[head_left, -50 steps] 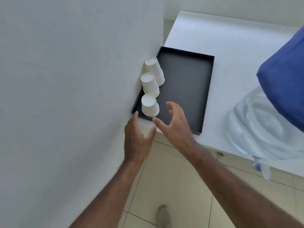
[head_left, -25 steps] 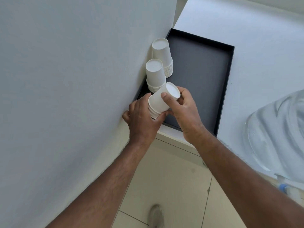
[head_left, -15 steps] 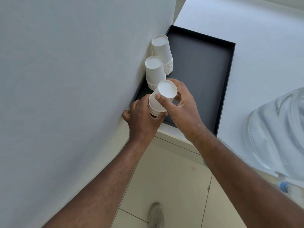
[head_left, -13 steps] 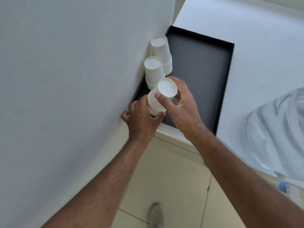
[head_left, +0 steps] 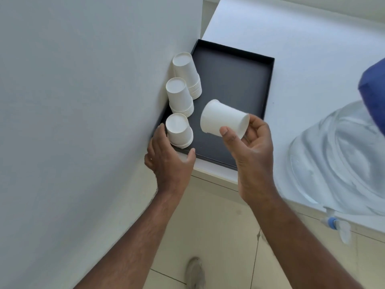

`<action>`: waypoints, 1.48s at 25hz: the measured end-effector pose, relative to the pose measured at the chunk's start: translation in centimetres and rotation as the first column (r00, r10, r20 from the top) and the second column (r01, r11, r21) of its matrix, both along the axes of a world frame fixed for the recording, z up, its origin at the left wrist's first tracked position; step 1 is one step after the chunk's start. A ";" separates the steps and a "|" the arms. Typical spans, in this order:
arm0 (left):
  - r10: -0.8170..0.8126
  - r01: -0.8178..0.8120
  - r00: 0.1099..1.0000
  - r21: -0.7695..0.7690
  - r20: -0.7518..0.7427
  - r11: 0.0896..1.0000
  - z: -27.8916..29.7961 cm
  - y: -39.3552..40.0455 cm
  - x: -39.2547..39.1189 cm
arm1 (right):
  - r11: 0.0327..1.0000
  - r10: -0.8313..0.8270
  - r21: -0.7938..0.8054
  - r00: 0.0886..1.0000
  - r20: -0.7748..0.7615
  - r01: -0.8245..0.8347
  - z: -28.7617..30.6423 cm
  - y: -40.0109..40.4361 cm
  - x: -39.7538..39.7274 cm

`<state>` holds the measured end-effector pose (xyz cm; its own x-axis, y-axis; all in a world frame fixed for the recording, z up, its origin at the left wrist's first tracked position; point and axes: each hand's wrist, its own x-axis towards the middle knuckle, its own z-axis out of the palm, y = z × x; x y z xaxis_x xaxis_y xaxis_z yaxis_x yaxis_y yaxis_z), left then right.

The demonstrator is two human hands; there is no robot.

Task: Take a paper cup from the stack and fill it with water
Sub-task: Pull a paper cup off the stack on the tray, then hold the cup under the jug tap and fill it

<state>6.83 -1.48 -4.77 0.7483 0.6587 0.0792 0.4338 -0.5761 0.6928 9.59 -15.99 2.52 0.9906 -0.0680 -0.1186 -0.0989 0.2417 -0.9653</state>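
White paper is what the right hand grips: a single paper cup, lying on its side in the air above the near part of the black tray, clear of every stack. The thumb presses the cup's wall from the near side and the fingers curl behind it at the end toward the water jug; which end is the mouth I cannot tell.

The left hand is spread loosely around the nearest stack, fingers uncurled. One fingertip lies against the stack's wall side and the thumb reaches across the tray's near edge, apart from the cups, so the hand cups the stack without clasping it.

That stack stands upside down in the tray's near corner by the wall. Two more upside-down stacks follow along the tray's wall-side edge: the middle stack just beyond the nearest one, and the far stack just beyond that, with many rims showing at its base. The rest of the tray's floor is bare.

The tray lies on a white counter, its near edge close to the counter's near edge. A clear water jug lies on the counter's right part, well apart from the tray, with a blue cover at the picture's right edge and a tap hanging past the counter's near edge over the tiled floor. A shoe shows on the tiles.
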 end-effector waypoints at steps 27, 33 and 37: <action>-0.806 0.610 0.590 -0.628 -0.046 0.483 5.6 -23.3 -12.6 | 0.839 -0.242 -0.541 0.927 -0.287 0.051 -5.3 -22.0 -23.0; -0.777 0.724 0.617 -0.298 -0.121 0.622 4.1 -25.9 -10.7 | 0.838 -0.325 -0.543 0.851 -0.412 0.057 -10.0 -24.5 -21.0; -0.847 0.845 0.518 -0.086 -0.117 0.528 3.7 -26.9 -8.8 | 0.816 -0.321 -0.576 0.868 -0.380 0.049 -11.8 -25.0 -17.0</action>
<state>-2.02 -28.42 -1.11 0.9545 -0.2907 -0.0662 -0.1687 -0.7097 0.6840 -7.38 -40.97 -9.23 0.7975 -0.4302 -0.4230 -0.5516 -0.2359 -0.8001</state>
